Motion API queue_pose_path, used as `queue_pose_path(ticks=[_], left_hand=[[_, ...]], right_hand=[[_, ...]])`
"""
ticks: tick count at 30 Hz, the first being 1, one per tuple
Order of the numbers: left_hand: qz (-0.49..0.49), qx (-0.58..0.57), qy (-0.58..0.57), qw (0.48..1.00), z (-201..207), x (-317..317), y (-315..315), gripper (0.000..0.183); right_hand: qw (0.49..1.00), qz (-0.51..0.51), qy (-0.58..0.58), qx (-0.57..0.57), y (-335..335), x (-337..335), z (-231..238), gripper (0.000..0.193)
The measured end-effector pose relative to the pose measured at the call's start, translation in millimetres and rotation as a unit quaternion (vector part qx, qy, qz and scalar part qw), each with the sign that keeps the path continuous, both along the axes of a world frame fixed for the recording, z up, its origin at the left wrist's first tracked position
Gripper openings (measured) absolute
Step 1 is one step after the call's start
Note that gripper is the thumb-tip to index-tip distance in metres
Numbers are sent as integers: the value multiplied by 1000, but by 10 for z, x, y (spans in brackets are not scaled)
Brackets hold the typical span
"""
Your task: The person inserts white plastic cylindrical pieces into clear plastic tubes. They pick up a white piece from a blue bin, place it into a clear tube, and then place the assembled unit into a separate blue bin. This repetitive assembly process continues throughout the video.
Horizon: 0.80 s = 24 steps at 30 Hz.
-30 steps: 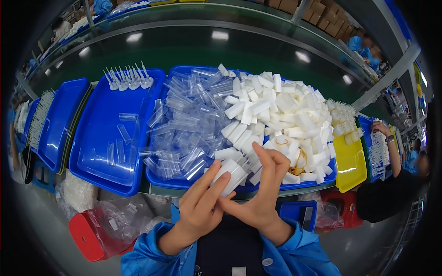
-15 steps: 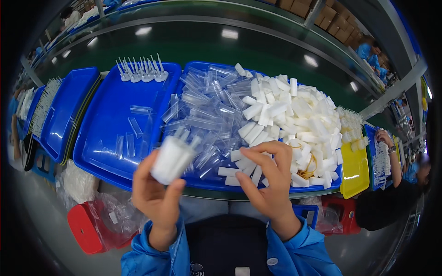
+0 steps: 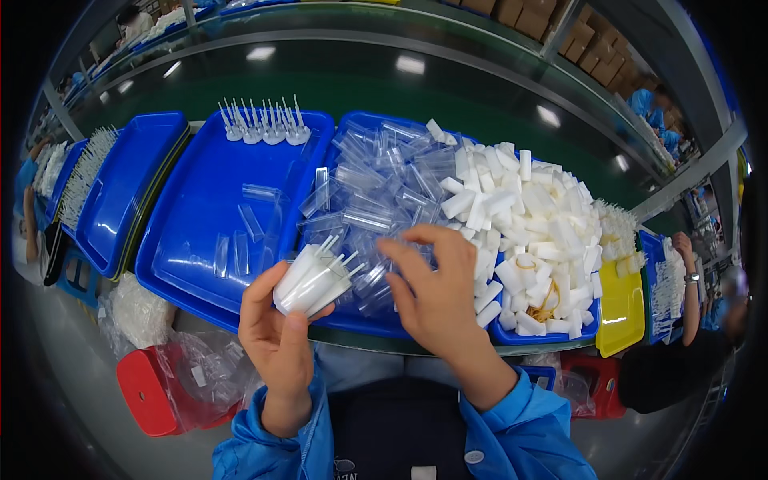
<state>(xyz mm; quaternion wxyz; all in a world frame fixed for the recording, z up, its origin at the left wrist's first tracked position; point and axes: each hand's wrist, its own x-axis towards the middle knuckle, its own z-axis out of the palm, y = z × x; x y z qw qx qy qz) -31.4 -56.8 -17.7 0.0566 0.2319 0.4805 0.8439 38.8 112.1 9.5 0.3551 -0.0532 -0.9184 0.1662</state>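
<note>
My left hand is closed round a bundle of white tapered plastic pieces whose thin white rods point up and to the right. Over the near part of the clear plastic sleeves, my right hand hovers with thumb and fingers apart. Nothing shows between those fingers, though their tips are slightly blurred. The sleeves lie in a loose heap next to a large pile of white foam-like blocks. Several white pieces with upright rods stand at the back of the blue tray on the left.
A few clear sleeves lie in the left tray. Yellow rubber bands rest on the white blocks. A yellow tray stands to the right, stacked blue trays to the left. Below are a red stool and, at far right, a co-worker's arm.
My right hand has moved left, from the white blocks to the clear sleeves. The bundle in my left hand has tilted, its rods now leaning right. The whole view has shifted slightly.
</note>
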Motion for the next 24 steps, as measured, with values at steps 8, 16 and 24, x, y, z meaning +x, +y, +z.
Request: queue_pose_path(ticks=[8, 16, 24], left_hand=[[17, -31, 26, 999, -51, 43, 14, 49], [24, -39, 59, 997, 14, 104, 73, 47], [-51, -90, 94, 990, 116, 254, 193, 44]], right_hand=[[998, -36, -40, 14, 39, 11, -2, 34], [994, -22, 81, -72, 80, 176, 24, 30], [985, -7, 115, -131, 126, 466, 129, 34]])
